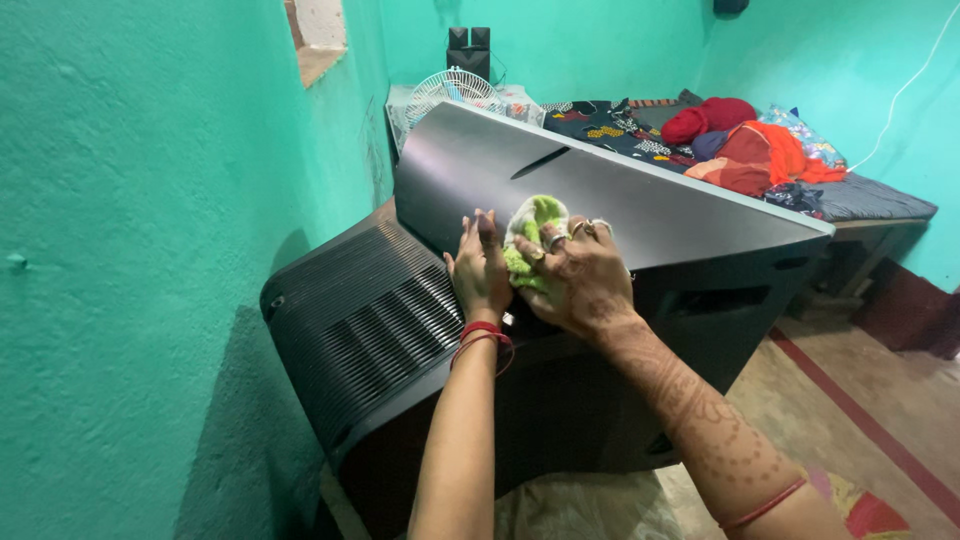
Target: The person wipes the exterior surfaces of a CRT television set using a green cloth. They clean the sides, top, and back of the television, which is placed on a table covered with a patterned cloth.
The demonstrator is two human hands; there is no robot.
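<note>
A big old black television (640, 200) stands before me, seen from behind and above, with its ribbed vented back (370, 320) on the left. My right hand (575, 280) presses a green and white cloth (530, 225) against the smooth top of the set; rings are on its fingers. Just left of the cloth, my left hand (480, 270) lies flat on the same black surface, a red thread around its wrist.
A green wall (150, 250) runs close along the left. Behind the television stand a small white table fan (452, 92) and a bed (870, 200) piled with red and orange clothes (750, 145). A brown floor (860, 420) stretches to the right.
</note>
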